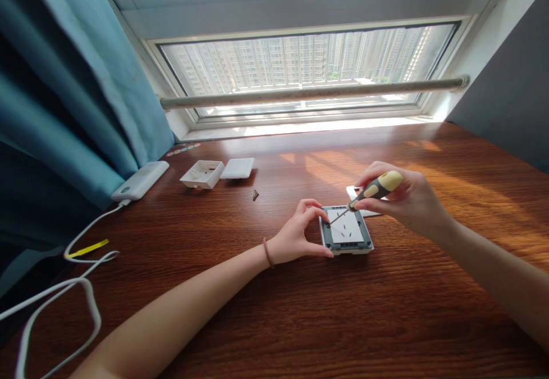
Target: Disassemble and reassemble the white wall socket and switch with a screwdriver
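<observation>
In the head view, a square socket (345, 231) is lying flat on a table (206, 310) of glossy, red-brown wood grain, its smooth white slotted face sitting within a dark grey rim. A screwdriver (372, 190), with a rounded cream-and-grey handle and a slim metal shaft, is slanting down leftward, its tip meeting the rim's left side. A white plastic frame (350, 194) is lying behind the socket, partly hidden. Farther left, a hollow white box (202, 174) and a flat white plate (237, 168) are lying side by side, with small brassy screws (255, 195) resting nearby.

The left hand (302, 233), its forearm reaching in diagonally, is gripping the socket's left side, thumb at the near corner and curved fingers farther back. The right hand (398, 196) is closing around the handle from above, its wrist bent and its forearm extending toward the right edge.
</observation>
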{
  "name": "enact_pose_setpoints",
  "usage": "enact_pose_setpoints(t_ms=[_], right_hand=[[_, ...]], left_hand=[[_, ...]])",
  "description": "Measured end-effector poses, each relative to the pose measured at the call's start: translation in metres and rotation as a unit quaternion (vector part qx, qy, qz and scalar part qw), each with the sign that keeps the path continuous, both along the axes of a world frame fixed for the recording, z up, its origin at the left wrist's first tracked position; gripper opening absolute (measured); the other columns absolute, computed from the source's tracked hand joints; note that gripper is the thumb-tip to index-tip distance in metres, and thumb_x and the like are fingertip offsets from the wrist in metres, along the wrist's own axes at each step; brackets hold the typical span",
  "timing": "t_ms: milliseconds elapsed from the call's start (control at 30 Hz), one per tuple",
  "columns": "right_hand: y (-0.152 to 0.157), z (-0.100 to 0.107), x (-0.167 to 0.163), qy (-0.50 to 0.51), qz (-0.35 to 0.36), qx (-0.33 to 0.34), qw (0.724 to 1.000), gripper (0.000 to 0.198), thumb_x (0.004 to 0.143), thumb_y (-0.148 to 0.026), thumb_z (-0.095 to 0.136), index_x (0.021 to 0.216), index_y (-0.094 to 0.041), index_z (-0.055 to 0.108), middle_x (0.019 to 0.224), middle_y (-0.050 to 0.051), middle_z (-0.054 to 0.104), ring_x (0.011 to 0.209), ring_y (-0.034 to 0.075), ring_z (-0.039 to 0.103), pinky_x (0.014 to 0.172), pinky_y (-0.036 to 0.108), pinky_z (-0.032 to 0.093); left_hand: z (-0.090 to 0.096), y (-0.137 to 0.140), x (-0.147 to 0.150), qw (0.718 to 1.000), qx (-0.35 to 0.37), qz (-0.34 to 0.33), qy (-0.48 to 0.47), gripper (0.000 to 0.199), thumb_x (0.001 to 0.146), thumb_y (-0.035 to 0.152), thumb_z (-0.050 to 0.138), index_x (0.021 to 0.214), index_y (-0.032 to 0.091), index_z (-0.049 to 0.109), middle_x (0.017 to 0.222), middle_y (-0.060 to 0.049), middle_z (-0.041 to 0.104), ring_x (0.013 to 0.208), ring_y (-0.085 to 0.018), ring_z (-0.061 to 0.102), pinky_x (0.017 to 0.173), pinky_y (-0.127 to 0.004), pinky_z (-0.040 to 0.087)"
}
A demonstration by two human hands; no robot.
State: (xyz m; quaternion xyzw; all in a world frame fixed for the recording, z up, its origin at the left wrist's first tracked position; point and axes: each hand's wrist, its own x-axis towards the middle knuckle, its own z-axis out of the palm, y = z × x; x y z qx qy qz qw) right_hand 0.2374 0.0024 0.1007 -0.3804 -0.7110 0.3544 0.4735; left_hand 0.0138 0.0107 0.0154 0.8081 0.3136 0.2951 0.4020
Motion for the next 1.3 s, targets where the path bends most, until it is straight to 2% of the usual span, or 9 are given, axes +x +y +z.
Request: enact_pose_setpoints(t_ms=[167,433,533,633,733,900,1067,1167,1300], right_hand=[[-0.002,-0.003,0.002,0.025,-0.018,0.009,0.999,0.043,0.058,-0.020,0.080,0.096,-0.023,0.059,0.073,0.000,0.065,0.068,0.014,0.064,0.070,0.028,0.055],[0.008,-0.009,0.003,0.062,0.118,0.018,0.991,0.036,0.080,-0.018,0.060,0.107,-0.029,0.039,0.106,0.004,0.062,0.089,0.019,0.065,0.075,0.038,0.056],[0.006,-0.010,0.000,0.031,0.075,0.059,0.995,0.038,0.080,-0.017,0.059,0.111,-0.029,0.041,0.119,0.006,0.052,0.094,0.019,0.062,0.079,0.038,0.054],[0.002,-0.009,0.000,-0.024,-0.016,0.109,0.994,0.050,0.072,-0.017,0.067,0.117,-0.027,0.047,0.105,0.004,0.053,0.093,0.019,0.059,0.084,0.036,0.052],[-0.001,-0.007,0.001,-0.026,-0.028,0.123,0.992,0.059,0.070,-0.015,0.070,0.123,-0.029,0.047,0.094,0.001,0.056,0.087,0.017,0.060,0.084,0.035,0.052],[0.006,-0.003,0.004,-0.012,0.079,0.111,0.991,0.046,0.076,-0.012,0.064,0.116,-0.031,0.052,0.100,0.001,0.060,0.091,0.016,0.060,0.086,0.034,0.051],[0.013,-0.003,0.008,0.021,0.169,0.079,0.982,0.044,0.081,-0.011,0.058,0.119,-0.030,0.047,0.101,0.003,0.058,0.096,0.017,0.058,0.085,0.036,0.051],[0.012,-0.009,0.004,0.035,0.120,0.075,0.989,0.044,0.081,-0.014,0.058,0.118,-0.031,0.043,0.100,0.002,0.056,0.090,0.016,0.057,0.082,0.036,0.051],[0.010,-0.014,-0.004,0.028,-0.040,0.117,0.992,0.044,0.065,-0.019,0.075,0.102,-0.029,0.052,0.091,-0.002,0.052,0.076,0.013,0.054,0.078,0.032,0.051]], left_hand=[[0.000,-0.001,0.000,1.000,0.004,0.005,0.000,0.057,0.054,0.041,0.079,0.101,0.021,0.053,0.115,-0.008,0.038,0.115,-0.024,0.039,0.104,-0.038,0.032],[0.000,-0.001,0.000,1.000,0.011,0.007,-0.003,0.057,0.054,0.040,0.080,0.100,0.021,0.053,0.116,-0.009,0.038,0.117,-0.024,0.038,0.104,-0.040,0.031],[-0.001,-0.001,0.000,1.000,0.017,0.008,-0.006,0.055,0.055,0.040,0.079,0.099,0.020,0.053,0.115,-0.009,0.039,0.116,-0.024,0.039,0.104,-0.039,0.032],[0.000,-0.002,0.000,1.000,0.019,0.010,-0.003,0.053,0.055,0.040,0.079,0.097,0.020,0.053,0.116,-0.009,0.039,0.115,-0.024,0.040,0.103,-0.039,0.033],[0.001,-0.003,0.001,1.000,0.021,0.013,0.002,0.053,0.055,0.040,0.079,0.097,0.020,0.054,0.116,-0.009,0.039,0.116,-0.024,0.039,0.103,-0.040,0.033],[0.002,-0.003,0.001,0.999,0.031,0.011,0.006,0.053,0.056,0.041,0.078,0.098,0.020,0.054,0.115,-0.010,0.040,0.115,-0.023,0.040,0.103,-0.038,0.033],[0.001,-0.003,0.002,0.999,0.032,0.019,-0.001,0.059,0.054,0.041,0.079,0.102,0.021,0.052,0.114,-0.009,0.041,0.112,-0.023,0.043,0.102,-0.038,0.035],[-0.001,-0.002,0.002,0.999,0.036,0.022,-0.008,0.060,0.053,0.041,0.079,0.103,0.020,0.051,0.113,-0.009,0.041,0.111,-0.023,0.043,0.101,-0.038,0.036],[-0.002,-0.002,0.002,0.999,0.034,0.023,-0.010,0.061,0.053,0.040,0.079,0.103,0.021,0.050,0.113,-0.008,0.041,0.111,-0.023,0.042,0.101,-0.040,0.036]])
